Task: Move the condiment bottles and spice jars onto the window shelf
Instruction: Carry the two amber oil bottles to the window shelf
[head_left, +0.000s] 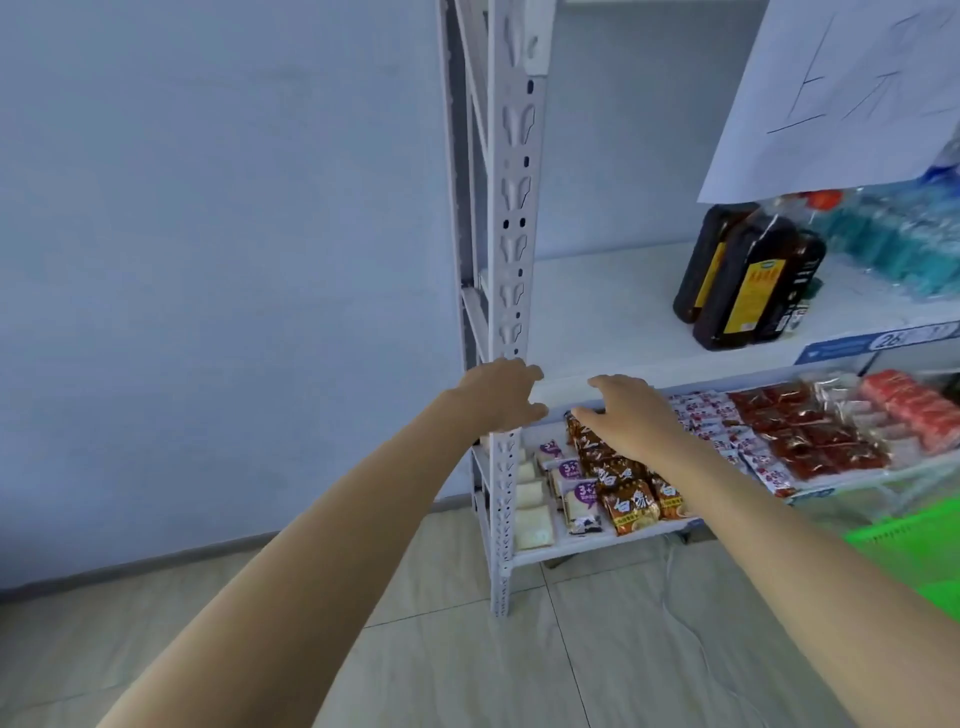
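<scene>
Dark condiment bottles (746, 278) with yellow labels stand together on the white middle shelf (597, 312) at the right. My left hand (501, 392) reaches to the shelf's front left corner beside the upright post, fingers apart and holding nothing. My right hand (631, 410) hovers at the shelf's front edge a little to the right, fingers spread, also holding nothing. Both hands are well left of the bottles. No spice jars are in view.
A white perforated post (511, 291) frames the rack's left side. Snack packets (628, 493) and red packs (810, 436) fill the lower shelf. Blue-tinted water bottles (904, 244) sit behind the condiments. A paper sheet (841, 93) hangs above. A green object (914, 551) lies at the right.
</scene>
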